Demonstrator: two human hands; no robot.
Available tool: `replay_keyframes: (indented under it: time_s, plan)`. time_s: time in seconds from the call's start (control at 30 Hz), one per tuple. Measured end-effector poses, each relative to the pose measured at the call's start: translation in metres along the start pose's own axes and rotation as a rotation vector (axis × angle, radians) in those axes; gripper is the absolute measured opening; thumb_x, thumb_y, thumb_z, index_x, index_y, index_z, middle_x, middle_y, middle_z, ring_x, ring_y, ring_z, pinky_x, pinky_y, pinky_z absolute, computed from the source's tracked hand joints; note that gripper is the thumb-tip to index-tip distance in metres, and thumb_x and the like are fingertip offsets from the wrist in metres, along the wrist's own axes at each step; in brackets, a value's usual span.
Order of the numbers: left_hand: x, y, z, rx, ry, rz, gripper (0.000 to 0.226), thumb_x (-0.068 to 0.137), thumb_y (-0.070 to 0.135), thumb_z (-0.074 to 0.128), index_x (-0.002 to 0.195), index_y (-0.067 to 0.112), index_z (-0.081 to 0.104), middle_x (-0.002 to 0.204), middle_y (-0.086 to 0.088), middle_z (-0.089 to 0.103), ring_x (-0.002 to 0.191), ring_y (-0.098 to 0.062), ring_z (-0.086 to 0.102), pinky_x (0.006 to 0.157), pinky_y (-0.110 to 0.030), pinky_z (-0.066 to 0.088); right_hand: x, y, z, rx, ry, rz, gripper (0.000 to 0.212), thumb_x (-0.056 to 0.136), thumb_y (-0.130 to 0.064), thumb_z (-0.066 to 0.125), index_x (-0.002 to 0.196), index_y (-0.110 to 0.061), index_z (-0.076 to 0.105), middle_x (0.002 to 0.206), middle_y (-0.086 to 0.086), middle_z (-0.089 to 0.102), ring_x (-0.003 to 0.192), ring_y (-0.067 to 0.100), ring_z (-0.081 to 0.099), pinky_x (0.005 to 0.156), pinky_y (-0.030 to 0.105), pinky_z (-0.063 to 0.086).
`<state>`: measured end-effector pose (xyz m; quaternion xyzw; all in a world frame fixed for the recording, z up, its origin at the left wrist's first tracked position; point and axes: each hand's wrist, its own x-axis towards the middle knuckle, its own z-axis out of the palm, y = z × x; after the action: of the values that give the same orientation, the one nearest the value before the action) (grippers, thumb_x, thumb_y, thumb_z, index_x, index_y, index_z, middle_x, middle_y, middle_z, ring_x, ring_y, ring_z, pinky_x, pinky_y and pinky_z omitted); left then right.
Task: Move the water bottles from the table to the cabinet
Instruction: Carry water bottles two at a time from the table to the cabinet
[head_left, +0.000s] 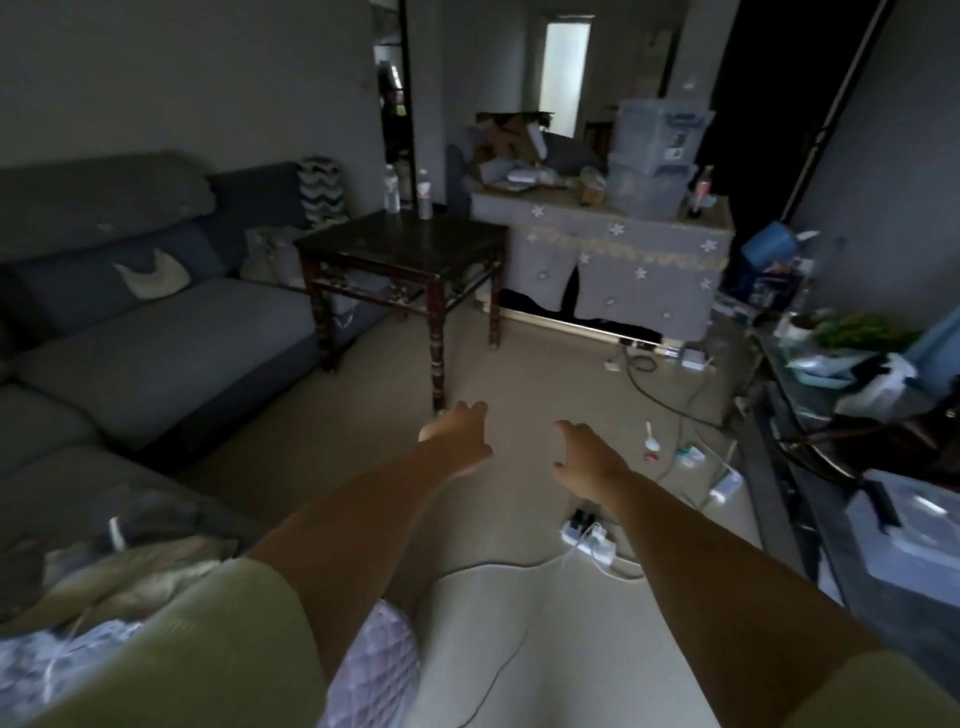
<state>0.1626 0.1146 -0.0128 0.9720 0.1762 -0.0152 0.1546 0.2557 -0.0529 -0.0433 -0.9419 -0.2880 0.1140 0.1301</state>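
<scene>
Two water bottles stand upright on the far edge of the dark wooden desk (415, 244), caps up, long axes vertical: the left bottle (391, 189) near the back left corner, the right bottle (424, 194) just beside it, apart from it. The desk sits between the grey sofa (156, 312) on the left and the cloth-covered cabinet (623, 260) on the right. On the cabinet top, clear storage bins (657, 156) are stacked, with a dark bottle (698, 192) next to them. Your left hand (460, 434) and right hand (584, 454) reach forward over the floor, well short of the desk, both released, fingers relaxed and holding nothing. A power strip (589, 538) and cables lie on the floor under your right arm.
</scene>
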Motion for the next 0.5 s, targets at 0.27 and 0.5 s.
replay_keyframes:
  time_s: [0.27,0.5]
  plan:
    - [0.067,-0.040,0.001,-0.038,-0.016,-0.178,0.057,0.086,0.019,0.057,0.139,0.019,0.038,0.133,-0.012,0.047,0.124,-0.032,0.047,0.095,-0.041,0.048,0.095,-0.009,0.006,-0.048,-0.132,-0.119,0.058,0.095,-0.023,0.054,0.147,-0.017,0.030,0.142,0.014,0.039,0.128,0.031,0.047,0.102,0.037,0.043]
    - [0.135,-0.041,0.003,-0.039,-0.034,-0.242,0.059,0.087,0.020,0.054,0.143,0.024,0.034,0.137,-0.010,0.044,0.127,-0.029,0.045,0.097,-0.041,0.048,0.183,0.011,-0.009,-0.091,-0.208,-0.124,0.058,0.096,-0.023,0.054,0.147,-0.013,0.029,0.142,0.017,0.039,0.128,0.033,0.046,0.102,0.038,0.043]
